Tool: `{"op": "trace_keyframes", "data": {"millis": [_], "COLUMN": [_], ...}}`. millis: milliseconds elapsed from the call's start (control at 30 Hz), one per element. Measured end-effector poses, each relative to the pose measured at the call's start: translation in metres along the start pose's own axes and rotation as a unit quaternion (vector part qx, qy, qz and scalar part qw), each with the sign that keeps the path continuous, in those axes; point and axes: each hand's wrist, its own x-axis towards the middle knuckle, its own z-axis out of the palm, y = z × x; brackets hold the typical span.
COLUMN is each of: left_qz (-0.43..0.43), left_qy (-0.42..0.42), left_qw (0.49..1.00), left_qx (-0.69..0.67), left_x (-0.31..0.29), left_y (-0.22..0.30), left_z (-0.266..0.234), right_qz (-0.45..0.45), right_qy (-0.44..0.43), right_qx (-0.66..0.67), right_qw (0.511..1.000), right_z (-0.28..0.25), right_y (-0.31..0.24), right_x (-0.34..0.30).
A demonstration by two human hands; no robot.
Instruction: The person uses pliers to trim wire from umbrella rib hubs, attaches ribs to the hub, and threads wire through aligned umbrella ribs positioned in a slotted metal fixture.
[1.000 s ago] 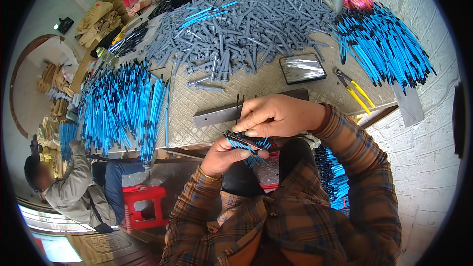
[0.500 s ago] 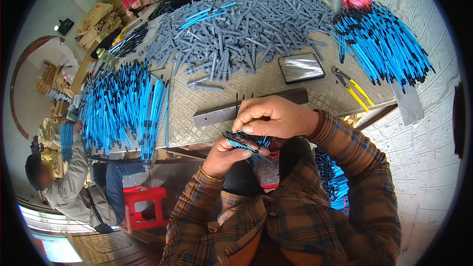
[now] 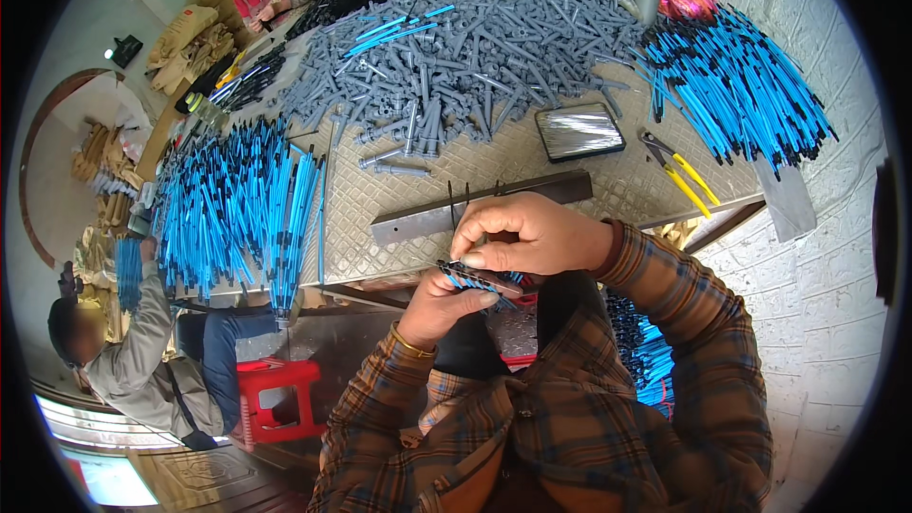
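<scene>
My left hand (image 3: 439, 307) is closed round a small bundle of blue rods with black ends (image 3: 468, 277), just off the near table edge above my lap. The thumb lies along the rods. Over the bundle's black ends, my right hand (image 3: 532, 236) has its thumb and forefinger pinched together; what sits between them is too small to make out. Thin black tips poke up behind the right fingers, in front of a dark metal bar (image 3: 399, 225) on the table. The far part of the bundle is hidden behind my right hand.
Grey plastic pieces (image 3: 494, 47) form a large heap. Blue rods lie in piles at left (image 3: 228, 209) and right (image 3: 746, 90). A black tray of thin metal pins (image 3: 579, 131) sits near yellow-handled pliers (image 3: 682, 174). At left, a person (image 3: 157, 361) sits beside a red stool (image 3: 278, 397).
My right hand has shifted slightly down, and its pinch stays at the bundle. The bundle has tilted a little in my left hand. Across the table, another person's hand has moved left.
</scene>
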Motion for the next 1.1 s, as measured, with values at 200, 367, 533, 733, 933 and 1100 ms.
{"op": "trace_keyframes", "data": {"millis": [200,367,533,733,933,1100], "left_qz": [-0.019,-0.014,0.009,0.060,0.081,0.068], "left_qy": [-0.005,-0.019,-0.001,0.019,0.050,0.056], "left_qw": [1.000,1.000,0.999,0.994,0.986,0.986], "left_qx": [-0.008,-0.017,0.045,0.090,0.136,0.144], "left_x": [-0.002,-0.001,0.002,0.007,0.003,-0.004], "left_y": [0.000,-0.002,-0.012,-0.011,-0.018,-0.007], "left_z": [0.000,-0.001,-0.009,0.000,0.007,0.011], "right_qz": [0.043,-0.004,0.019,0.013,0.006,-0.006], "right_qy": [-0.021,-0.020,0.025,0.058,0.011,-0.018], "right_qx": [0.051,0.034,-0.040,-0.221,-0.343,-0.310], "right_qw": [0.998,0.999,0.999,0.973,0.939,0.951], "right_z": [0.000,0.001,0.004,0.004,0.007,0.006], "right_y": [0.005,0.006,-0.003,-0.020,-0.025,-0.038], "right_x": [-0.004,-0.003,0.000,0.008,0.018,0.029]}}
